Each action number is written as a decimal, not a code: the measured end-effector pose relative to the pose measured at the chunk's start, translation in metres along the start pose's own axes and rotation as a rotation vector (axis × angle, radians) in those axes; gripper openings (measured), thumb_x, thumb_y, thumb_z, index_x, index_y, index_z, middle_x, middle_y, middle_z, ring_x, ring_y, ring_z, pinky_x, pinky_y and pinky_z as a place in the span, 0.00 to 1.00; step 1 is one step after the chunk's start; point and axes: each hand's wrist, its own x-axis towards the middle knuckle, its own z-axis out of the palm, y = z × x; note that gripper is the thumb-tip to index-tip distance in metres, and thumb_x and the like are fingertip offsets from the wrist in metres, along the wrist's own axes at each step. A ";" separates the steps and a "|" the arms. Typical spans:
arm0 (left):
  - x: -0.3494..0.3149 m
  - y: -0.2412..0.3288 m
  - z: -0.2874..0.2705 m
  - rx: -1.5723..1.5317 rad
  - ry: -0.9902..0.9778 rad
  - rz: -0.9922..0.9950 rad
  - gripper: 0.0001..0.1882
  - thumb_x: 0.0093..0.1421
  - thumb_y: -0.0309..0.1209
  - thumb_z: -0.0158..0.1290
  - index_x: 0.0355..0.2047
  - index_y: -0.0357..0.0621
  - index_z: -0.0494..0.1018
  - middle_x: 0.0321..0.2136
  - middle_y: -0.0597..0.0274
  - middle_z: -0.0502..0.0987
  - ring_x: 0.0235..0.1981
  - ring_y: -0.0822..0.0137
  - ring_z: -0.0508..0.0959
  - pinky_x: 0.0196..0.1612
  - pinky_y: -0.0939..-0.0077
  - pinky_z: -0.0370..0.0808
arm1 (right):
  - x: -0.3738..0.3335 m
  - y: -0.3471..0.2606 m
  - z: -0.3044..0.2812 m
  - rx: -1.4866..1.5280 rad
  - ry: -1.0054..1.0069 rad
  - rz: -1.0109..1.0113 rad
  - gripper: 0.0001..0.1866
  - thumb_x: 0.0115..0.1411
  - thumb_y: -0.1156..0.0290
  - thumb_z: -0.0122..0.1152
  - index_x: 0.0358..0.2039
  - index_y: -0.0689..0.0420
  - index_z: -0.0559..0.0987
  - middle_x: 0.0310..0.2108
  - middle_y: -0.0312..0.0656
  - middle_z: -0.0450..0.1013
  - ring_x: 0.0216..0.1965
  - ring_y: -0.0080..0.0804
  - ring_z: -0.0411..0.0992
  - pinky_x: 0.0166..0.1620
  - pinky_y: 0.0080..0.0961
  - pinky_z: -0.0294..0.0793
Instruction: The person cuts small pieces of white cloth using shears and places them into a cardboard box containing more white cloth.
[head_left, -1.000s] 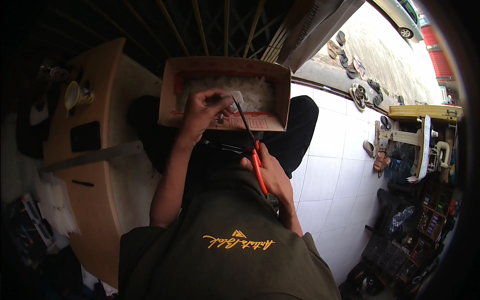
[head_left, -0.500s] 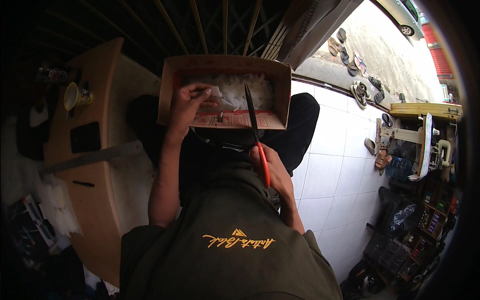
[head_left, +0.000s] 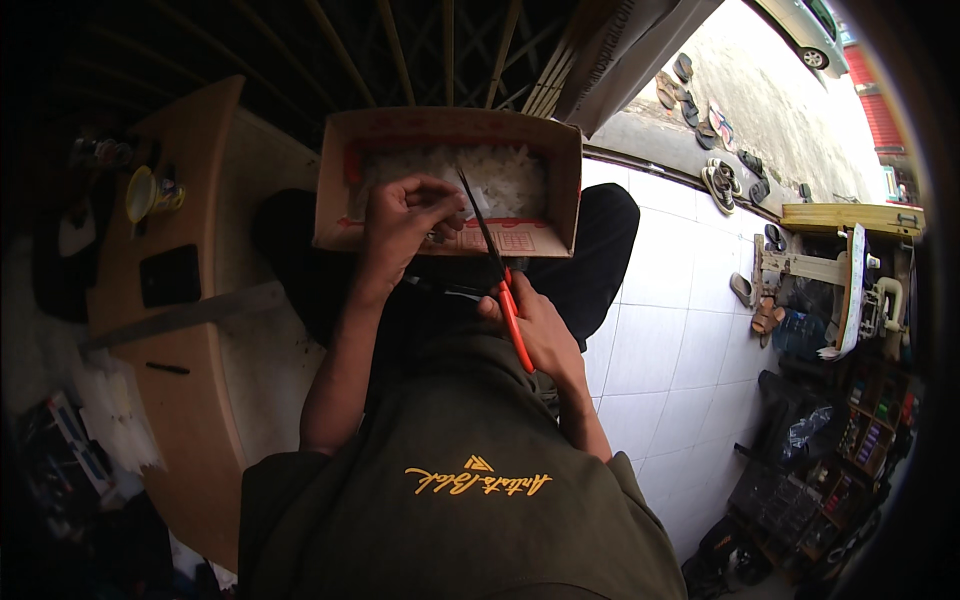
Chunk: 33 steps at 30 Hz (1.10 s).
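A cardboard box stands before me between my legs, with many pale, whitish scraps inside it. Over its near left part, my left hand is closed in a pinch on a small white piece, mostly covered by the fingers. My right hand grips the red-orange handles of a pair of scissors just outside the box's near wall. The dark blades point up and left over the box, close beside the white piece. Whether they touch it cannot be made out.
To my left is a wooden table with a dark phone-like slab, a pen, a long metal ruler-like strip and a yellow-rimmed cup. Metal gate bars rise behind the box. Footwear lies by the doorway on the right.
My left hand has moved right with the white piece, toward the scissors. The scissors have tilted left, their tips now nearer my left fingers.
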 end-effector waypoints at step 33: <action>0.035 -0.010 -0.021 0.698 -0.157 0.156 0.06 0.62 0.28 0.56 0.35 0.38 0.78 0.24 0.60 0.76 0.26 0.76 0.76 0.30 0.77 0.72 | -0.018 0.002 -0.014 -0.053 -0.076 0.106 0.38 0.61 0.37 0.53 0.48 0.66 0.66 0.35 0.61 0.74 0.41 0.61 0.74 0.45 0.45 0.69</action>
